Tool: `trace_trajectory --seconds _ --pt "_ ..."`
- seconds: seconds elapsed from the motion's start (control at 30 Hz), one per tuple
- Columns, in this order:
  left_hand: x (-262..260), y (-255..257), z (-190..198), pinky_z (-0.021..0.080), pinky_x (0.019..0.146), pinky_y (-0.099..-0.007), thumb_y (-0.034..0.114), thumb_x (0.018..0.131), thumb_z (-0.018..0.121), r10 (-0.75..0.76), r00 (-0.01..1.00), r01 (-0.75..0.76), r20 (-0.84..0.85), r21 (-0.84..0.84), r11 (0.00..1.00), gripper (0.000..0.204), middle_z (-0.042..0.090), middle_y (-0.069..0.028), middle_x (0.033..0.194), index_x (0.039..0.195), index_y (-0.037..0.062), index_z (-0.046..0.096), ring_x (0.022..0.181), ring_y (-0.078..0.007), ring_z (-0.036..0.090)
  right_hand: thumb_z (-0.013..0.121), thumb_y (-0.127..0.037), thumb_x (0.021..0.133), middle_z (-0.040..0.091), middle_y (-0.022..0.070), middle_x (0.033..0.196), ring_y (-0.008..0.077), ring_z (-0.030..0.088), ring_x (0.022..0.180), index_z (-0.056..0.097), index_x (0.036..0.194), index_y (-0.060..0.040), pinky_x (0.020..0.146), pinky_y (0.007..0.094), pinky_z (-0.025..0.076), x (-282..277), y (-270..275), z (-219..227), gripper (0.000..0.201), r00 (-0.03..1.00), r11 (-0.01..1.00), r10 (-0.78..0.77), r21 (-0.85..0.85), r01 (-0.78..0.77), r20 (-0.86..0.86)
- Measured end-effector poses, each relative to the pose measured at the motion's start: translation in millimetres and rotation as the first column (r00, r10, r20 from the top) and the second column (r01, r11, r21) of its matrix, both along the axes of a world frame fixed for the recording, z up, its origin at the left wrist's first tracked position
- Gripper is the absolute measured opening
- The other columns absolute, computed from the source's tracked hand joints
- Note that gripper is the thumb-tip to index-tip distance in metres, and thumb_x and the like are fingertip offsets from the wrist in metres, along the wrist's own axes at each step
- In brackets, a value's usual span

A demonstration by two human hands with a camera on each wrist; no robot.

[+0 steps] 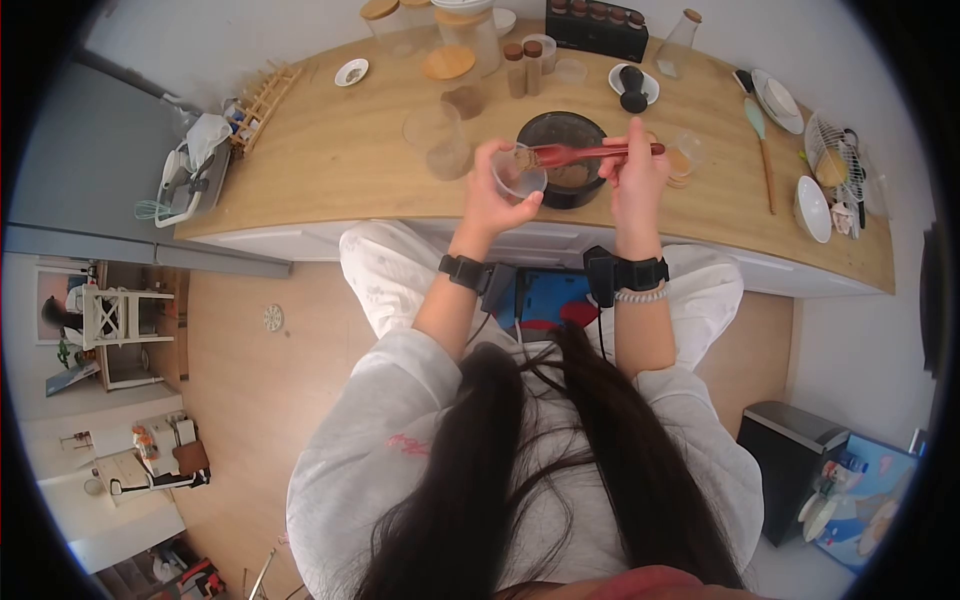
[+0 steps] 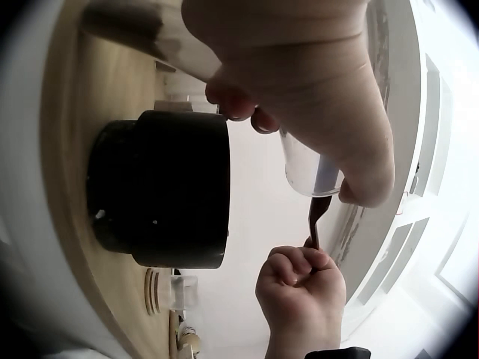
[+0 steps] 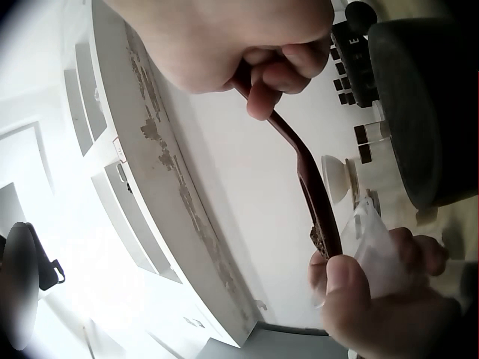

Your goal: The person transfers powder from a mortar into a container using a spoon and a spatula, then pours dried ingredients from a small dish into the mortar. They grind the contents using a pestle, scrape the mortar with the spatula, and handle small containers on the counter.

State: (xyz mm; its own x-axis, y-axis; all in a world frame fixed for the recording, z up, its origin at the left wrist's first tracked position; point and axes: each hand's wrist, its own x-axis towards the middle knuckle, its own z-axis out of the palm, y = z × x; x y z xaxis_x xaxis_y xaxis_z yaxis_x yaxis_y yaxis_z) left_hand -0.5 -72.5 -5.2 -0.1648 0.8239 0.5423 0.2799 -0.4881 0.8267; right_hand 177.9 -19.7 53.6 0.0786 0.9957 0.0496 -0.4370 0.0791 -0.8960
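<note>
The left hand [image 1: 492, 200] grips a clear plastic cup [image 1: 520, 180], its fingers and thumb round the wall. In the right hand [image 1: 637, 180] is the handle of a red spoon [image 1: 580, 154], whose head reaches the cup's mouth. Brown powder [image 3: 318, 241] clings to the spoon's head in the right wrist view. A dark pot [image 1: 535, 130] with brown contents stands just behind and between the hands; the left wrist view shows the black pot [image 2: 183, 187] from its side, apart from both hands. The cup [image 2: 303, 168] looks tilted there.
Clear containers [image 1: 447, 160] stand left of the pot, a small lidded jar [image 1: 684, 158] right of it. Farther back are two brown-capped bottles [image 1: 515, 75], a spice rack [image 1: 597, 30] and a black tool on a white dish [image 1: 650, 88]. A spatula [image 1: 762, 140] lies at right.
</note>
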Motion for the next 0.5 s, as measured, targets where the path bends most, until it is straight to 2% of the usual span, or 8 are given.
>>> trace_trajectory --seconds 0.13,0.27,0.33,0.47,0.5 --pt "-2.9 4.0 -13.1 0.046 0.06 -0.0279 0.021 0.059 0.074 0.008 1.0 -0.01 0.016 0.151 0.989 0.069 0.056 -0.0073 0.077 0.114 0.0035 0.037 0.068 -0.016 0.055 0.052 -0.033 0.092 0.053 0.0038 0.05 0.009 0.047 0.038 0.058 0.068 -0.0012 0.038 0.0203 0.03 -9.5 -10.2 3.1 0.04 0.999 1.0 -0.025 0.0 0.025 0.025" --pt "-2.5 3.5 -22.9 0.048 0.067 -0.0304 0.021 0.059 0.075 -0.046 0.994 0.033 0.096 0.136 0.99 0.07 0.055 -0.0104 0.083 0.115 0.0021 0.036 0.074 -0.0188 0.057 0.052 -0.033 0.093 0.052 0.0036 0.051 0.0092 0.047 0.039 0.058 0.068 -0.001 0.039 0.0208 0.031 -11.5 -15.0 2.3 0.041 1.0 1.0 0.006 0.022 -0.006 0.024" --pt "-1.3 1.6 -23.5 0.049 0.071 -0.032 0.022 0.059 0.075 -0.025 0.999 0.018 0.041 0.162 0.987 0.072 0.054 -0.0132 0.091 0.116 0.0012 0.036 0.079 -0.0199 0.058 0.052 -0.033 0.093 0.052 0.0035 0.051 0.0092 0.047 0.039 0.058 0.068 -0.001 0.039 0.0208 0.031 -11.7 -16.8 2.3 0.041 1.0 1.0 0.014 0.021 -0.015 0.022" --pt "1.1 -0.5 -22.9 0.049 0.074 -0.0334 0.023 0.058 0.075 -0.054 0.996 0.042 0.068 0.169 0.985 0.072 0.053 -0.0149 0.096 0.115 0.0004 0.037 0.083 -0.0219 0.059 0.052 -0.032 0.093 0.053 0.0043 0.052 0.0095 0.047 0.039 0.058 0.068 -0.0003 0.038 0.0208 0.032 -12.7 -19.6 1.3 0.04 0.998 0.998 0.054 0.009 -0.054 0.038" --pt "-0.3 -1.4 -22.9 0.049 0.074 -0.0333 0.023 0.058 0.076 -0.014 1.0 0.012 0.007 0.173 0.985 0.072 0.053 -0.0147 0.095 0.115 0.0002 0.038 0.083 -0.0226 0.059 0.052 -0.032 0.093 0.053 0.0046 0.052 0.0097 0.046 0.039 0.057 0.068 -0.0001 0.038 0.0209 0.033 -13.1 -20.1 0.9 0.04 0.998 0.998 0.054 0.015 -0.055 0.026"
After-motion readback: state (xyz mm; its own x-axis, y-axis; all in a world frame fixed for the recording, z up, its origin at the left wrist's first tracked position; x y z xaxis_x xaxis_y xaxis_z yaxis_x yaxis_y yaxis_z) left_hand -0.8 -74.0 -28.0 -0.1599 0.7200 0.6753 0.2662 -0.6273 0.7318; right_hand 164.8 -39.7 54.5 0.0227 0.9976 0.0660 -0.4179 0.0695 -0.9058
